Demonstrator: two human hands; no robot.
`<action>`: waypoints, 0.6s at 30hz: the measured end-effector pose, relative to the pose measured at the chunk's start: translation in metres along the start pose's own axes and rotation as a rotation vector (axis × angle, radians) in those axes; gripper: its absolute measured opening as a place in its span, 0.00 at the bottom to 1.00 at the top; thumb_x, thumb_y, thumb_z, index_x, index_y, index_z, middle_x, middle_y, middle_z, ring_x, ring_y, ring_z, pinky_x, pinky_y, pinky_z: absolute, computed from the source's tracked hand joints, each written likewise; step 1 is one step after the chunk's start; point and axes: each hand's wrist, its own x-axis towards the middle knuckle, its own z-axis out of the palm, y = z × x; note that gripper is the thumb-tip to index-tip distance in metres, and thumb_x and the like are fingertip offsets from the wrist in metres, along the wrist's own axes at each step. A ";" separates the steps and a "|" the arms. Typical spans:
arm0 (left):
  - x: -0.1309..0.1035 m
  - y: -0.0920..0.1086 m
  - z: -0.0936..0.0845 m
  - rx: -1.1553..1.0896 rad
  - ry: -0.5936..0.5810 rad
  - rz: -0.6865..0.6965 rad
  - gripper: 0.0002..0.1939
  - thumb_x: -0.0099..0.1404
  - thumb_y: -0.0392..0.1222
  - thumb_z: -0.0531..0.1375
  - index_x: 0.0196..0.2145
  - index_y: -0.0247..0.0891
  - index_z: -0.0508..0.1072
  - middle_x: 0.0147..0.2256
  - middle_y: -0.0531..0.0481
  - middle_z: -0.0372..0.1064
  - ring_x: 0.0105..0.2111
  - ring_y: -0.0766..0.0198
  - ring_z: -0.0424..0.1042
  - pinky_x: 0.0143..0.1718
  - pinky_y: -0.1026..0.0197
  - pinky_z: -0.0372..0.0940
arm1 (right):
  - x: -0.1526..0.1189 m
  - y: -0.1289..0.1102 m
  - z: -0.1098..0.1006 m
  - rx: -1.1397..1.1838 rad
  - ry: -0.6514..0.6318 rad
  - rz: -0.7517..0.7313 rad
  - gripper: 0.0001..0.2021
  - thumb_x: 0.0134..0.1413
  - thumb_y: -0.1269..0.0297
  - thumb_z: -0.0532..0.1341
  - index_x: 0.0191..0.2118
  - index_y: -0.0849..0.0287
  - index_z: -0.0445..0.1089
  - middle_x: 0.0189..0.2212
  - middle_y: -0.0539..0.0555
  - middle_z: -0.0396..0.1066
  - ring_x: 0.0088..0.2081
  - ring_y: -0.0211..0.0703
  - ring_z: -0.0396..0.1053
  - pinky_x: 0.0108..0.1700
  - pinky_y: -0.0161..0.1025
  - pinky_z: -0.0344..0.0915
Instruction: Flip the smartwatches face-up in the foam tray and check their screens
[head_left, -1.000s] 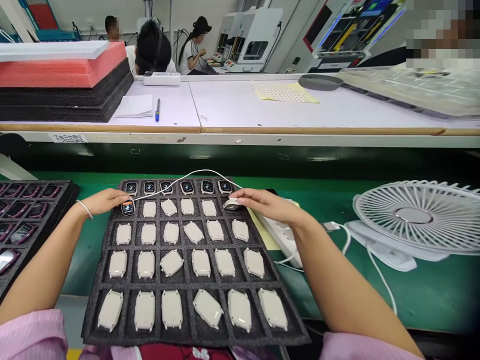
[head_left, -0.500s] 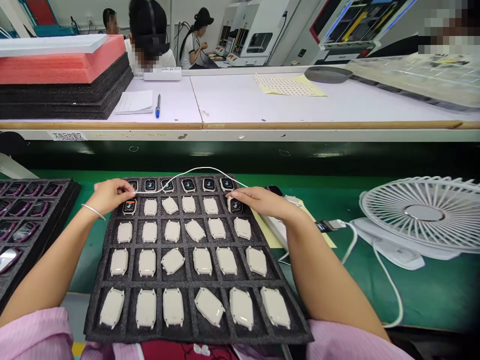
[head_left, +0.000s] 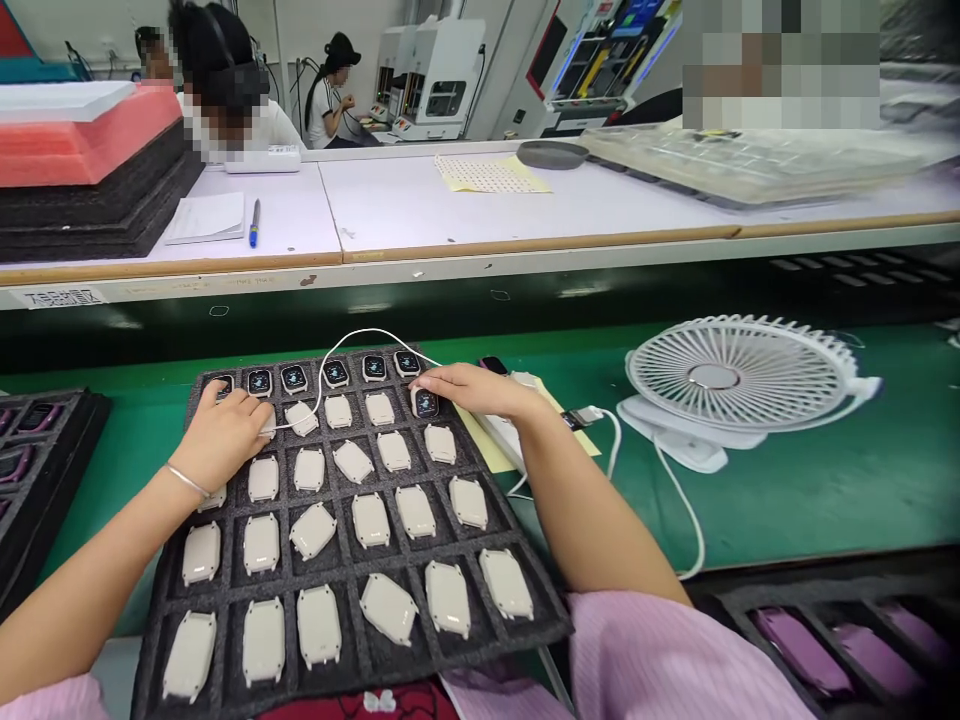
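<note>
A black foam tray (head_left: 225, 590) holds rows of pale smartwatch bodies, most lying back side up, such as one watch body (head_left: 262, 543). Along its far row the screens face up and glow, as on this watch (head_left: 337, 373). My left hand (head_left: 225, 432) is over the left of the second row, fingers curled down around the end of a white cable (head_left: 324, 372); its fingertips partly hide a watch there. At the right end of that row, my right hand (head_left: 480, 388) has its fingers against a smartwatch (head_left: 425, 403) with a lit screen.
A white fan (head_left: 712, 377) stands on the green bench to the right. Trays of purple watches lie at left (head_left: 37, 415) and lower right (head_left: 806, 650). Behind is a shelf (head_left: 390, 200) with stacked foam (head_left: 67, 150), a pen (head_left: 255, 222) and notepad. Other people sit beyond.
My left hand has moved from the tray's far left edge inward over the second row, carrying the cable end down. My right hand stays at the same watch. The view has turned right.
</note>
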 end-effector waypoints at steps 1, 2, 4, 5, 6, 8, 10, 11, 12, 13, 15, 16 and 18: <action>0.002 -0.003 0.000 -0.018 -0.011 -0.007 0.11 0.65 0.40 0.58 0.43 0.35 0.76 0.37 0.37 0.77 0.45 0.44 0.72 0.57 0.38 0.52 | 0.001 0.000 0.000 -0.007 0.001 -0.012 0.26 0.63 0.43 0.50 0.45 0.57 0.78 0.49 0.57 0.77 0.53 0.59 0.71 0.58 0.51 0.63; 0.005 -0.007 0.000 -0.067 -0.022 -0.034 0.13 0.65 0.42 0.58 0.44 0.35 0.75 0.37 0.38 0.77 0.44 0.44 0.72 0.58 0.38 0.51 | 0.002 -0.001 0.000 -0.016 0.006 -0.027 0.24 0.63 0.46 0.51 0.44 0.56 0.78 0.48 0.57 0.77 0.52 0.58 0.71 0.57 0.49 0.64; 0.008 -0.021 0.004 -0.262 -0.052 -0.112 0.18 0.64 0.49 0.56 0.47 0.37 0.75 0.39 0.39 0.78 0.45 0.45 0.73 0.59 0.39 0.53 | 0.005 -0.002 0.001 -0.045 0.059 -0.040 0.19 0.64 0.53 0.53 0.43 0.56 0.78 0.47 0.56 0.77 0.50 0.56 0.73 0.55 0.47 0.66; 0.010 -0.029 0.007 -0.394 -0.078 -0.146 0.21 0.64 0.53 0.54 0.48 0.38 0.74 0.42 0.40 0.78 0.45 0.46 0.74 0.57 0.41 0.57 | 0.007 -0.003 0.002 -0.073 0.098 -0.033 0.17 0.63 0.57 0.53 0.43 0.56 0.78 0.47 0.56 0.77 0.49 0.54 0.73 0.54 0.45 0.67; 0.011 -0.038 0.010 -0.528 -0.105 -0.174 0.25 0.64 0.57 0.53 0.49 0.39 0.74 0.44 0.41 0.78 0.46 0.47 0.74 0.55 0.45 0.61 | 0.008 -0.004 0.003 -0.116 0.134 -0.019 0.16 0.63 0.61 0.53 0.43 0.56 0.78 0.47 0.56 0.77 0.49 0.54 0.73 0.53 0.44 0.67; 0.012 -0.053 0.016 -0.749 -0.146 -0.213 0.32 0.64 0.65 0.50 0.52 0.39 0.73 0.49 0.42 0.76 0.46 0.49 0.74 0.48 0.53 0.66 | 0.012 -0.006 0.005 -0.224 0.169 0.009 0.15 0.62 0.67 0.52 0.41 0.56 0.77 0.46 0.57 0.78 0.49 0.54 0.73 0.52 0.44 0.67; 0.011 -0.061 0.022 -0.866 -0.164 -0.234 0.39 0.61 0.73 0.49 0.52 0.37 0.74 0.51 0.42 0.75 0.48 0.48 0.74 0.47 0.56 0.68 | 0.013 -0.008 0.007 -0.304 0.150 0.009 0.15 0.62 0.68 0.52 0.39 0.57 0.77 0.44 0.59 0.78 0.48 0.57 0.73 0.52 0.46 0.66; 0.011 -0.062 0.023 -0.893 -0.176 -0.235 0.42 0.60 0.75 0.48 0.51 0.37 0.74 0.51 0.42 0.75 0.49 0.48 0.74 0.48 0.57 0.68 | 0.012 -0.010 0.007 -0.321 0.138 0.002 0.15 0.62 0.67 0.51 0.37 0.58 0.77 0.43 0.61 0.77 0.48 0.58 0.73 0.51 0.47 0.66; 0.010 -0.062 0.024 -0.902 -0.194 -0.230 0.43 0.59 0.77 0.48 0.51 0.37 0.75 0.51 0.43 0.75 0.50 0.47 0.73 0.50 0.56 0.67 | 0.011 -0.012 0.007 -0.324 0.124 -0.005 0.15 0.63 0.66 0.51 0.36 0.58 0.75 0.42 0.62 0.77 0.46 0.59 0.73 0.49 0.47 0.66; 0.009 -0.060 0.024 -0.895 -0.216 -0.221 0.43 0.59 0.77 0.47 0.50 0.38 0.76 0.52 0.43 0.75 0.51 0.47 0.72 0.53 0.56 0.65 | 0.009 -0.014 0.007 -0.323 0.109 -0.014 0.15 0.64 0.64 0.51 0.35 0.58 0.74 0.40 0.62 0.77 0.45 0.59 0.73 0.47 0.47 0.66; 0.009 -0.055 0.023 -0.842 -0.261 -0.209 0.41 0.61 0.76 0.45 0.47 0.39 0.77 0.50 0.44 0.76 0.52 0.46 0.72 0.56 0.54 0.63 | 0.006 -0.017 0.005 -0.319 0.077 -0.033 0.14 0.65 0.62 0.50 0.34 0.56 0.70 0.35 0.59 0.76 0.40 0.56 0.72 0.42 0.45 0.65; 0.010 -0.053 0.022 -0.809 -0.276 -0.207 0.40 0.62 0.75 0.44 0.44 0.40 0.78 0.49 0.45 0.77 0.51 0.46 0.72 0.55 0.53 0.63 | 0.004 -0.017 0.003 -0.307 0.061 -0.042 0.13 0.65 0.60 0.49 0.34 0.55 0.69 0.33 0.57 0.75 0.37 0.54 0.72 0.41 0.43 0.64; 0.012 -0.051 0.021 -0.753 -0.294 -0.200 0.38 0.64 0.73 0.42 0.39 0.41 0.78 0.43 0.46 0.79 0.47 0.46 0.74 0.53 0.53 0.64 | 0.003 -0.016 0.000 -0.252 0.030 -0.058 0.13 0.65 0.58 0.49 0.33 0.54 0.66 0.32 0.55 0.73 0.35 0.51 0.70 0.40 0.42 0.63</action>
